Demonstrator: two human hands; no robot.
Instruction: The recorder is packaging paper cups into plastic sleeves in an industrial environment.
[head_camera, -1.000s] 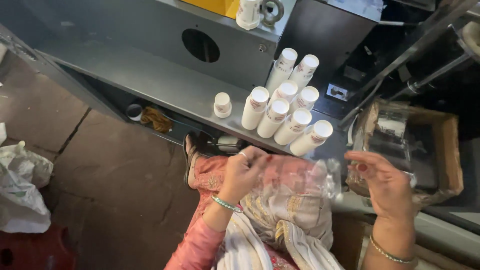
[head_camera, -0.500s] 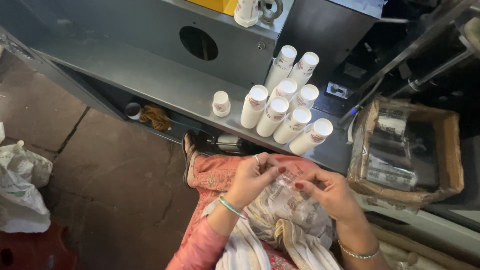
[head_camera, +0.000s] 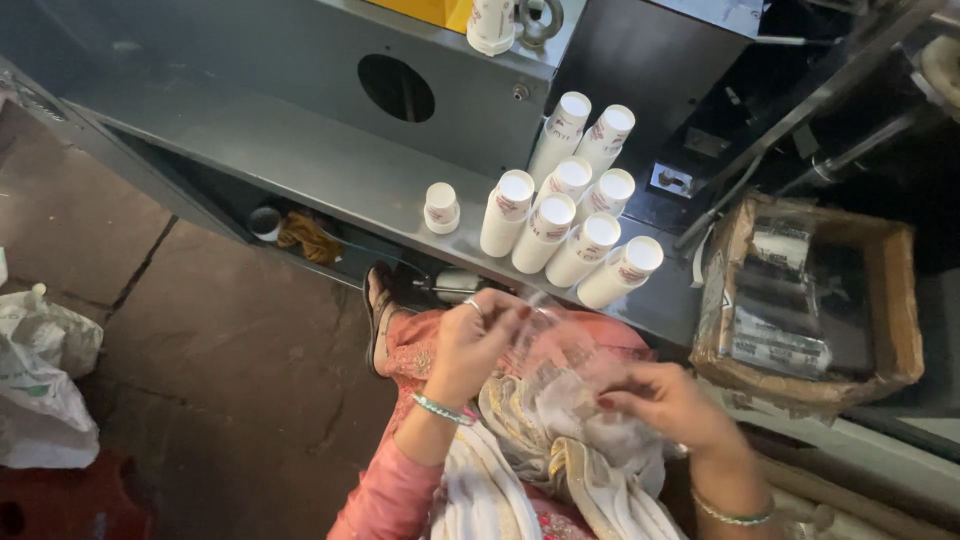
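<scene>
Seated below the grey metal shelf (head_camera: 300, 160), you hold a clear plastic bag (head_camera: 560, 360) over your lap, thin, crinkled and see-through. Your left hand (head_camera: 470, 345) pinches its upper edge with curled fingers; your right hand (head_camera: 675, 400) pinches its lower side. Stacks of white paper cups (head_camera: 570, 225) lie on the shelf, just above the bag.

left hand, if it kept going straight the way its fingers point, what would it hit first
The left hand points up and right, its fingers on the clear plastic bag held with the right hand. Beyond that, it would likely meet the stacks of white paper cups lying on the grey metal shelf, though depth is unclear.
</scene>
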